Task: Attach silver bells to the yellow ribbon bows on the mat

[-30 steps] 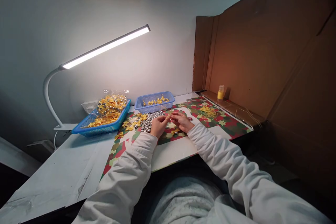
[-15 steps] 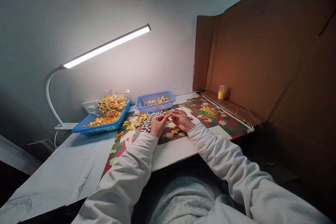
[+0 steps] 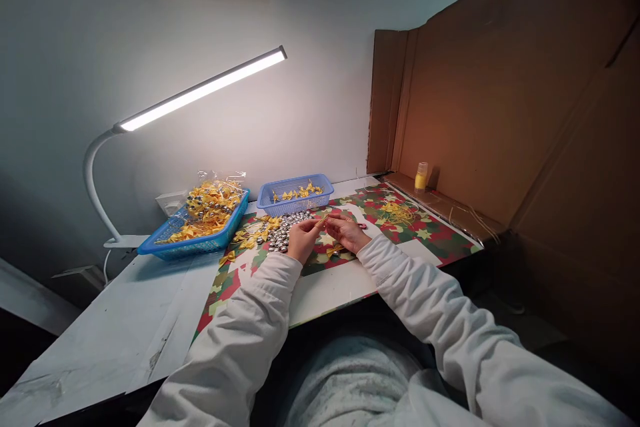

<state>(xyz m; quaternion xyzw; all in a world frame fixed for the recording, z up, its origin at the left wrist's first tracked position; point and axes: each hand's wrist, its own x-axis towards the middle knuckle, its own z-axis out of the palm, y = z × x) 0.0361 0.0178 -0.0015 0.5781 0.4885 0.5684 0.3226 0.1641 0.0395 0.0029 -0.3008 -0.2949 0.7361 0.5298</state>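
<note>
My left hand [image 3: 302, 240] and my right hand [image 3: 347, 232] meet over the middle of the patterned mat, fingertips almost touching. Between the pinched fingers runs a thin yellow cord [image 3: 324, 220], gripped from both sides; its ends are hidden. A heap of silver bells [image 3: 281, 233] lies just left of my left hand. Beyond the bells are several yellow bows [image 3: 250, 233]. One yellow bow with a bell [image 3: 336, 251] rests below my right hand. A small reddish object [image 3: 362, 226] pokes out behind my right hand, its kind unclear.
A blue basket [image 3: 187, 247] heaped with yellow bows stands at the left. At the back is a smaller periwinkle basket [image 3: 295, 202] with bows. Yellow cords [image 3: 397, 212] lie right. A yellow-filled bottle [image 3: 421, 177] stands by the cardboard wall [image 3: 475, 100]. A lamp [image 3: 205, 88] overhangs.
Both hands stay in nearly the same place. The fingers have shifted slightly around the yellow cord, and the left hand has moved a touch to the right.
</note>
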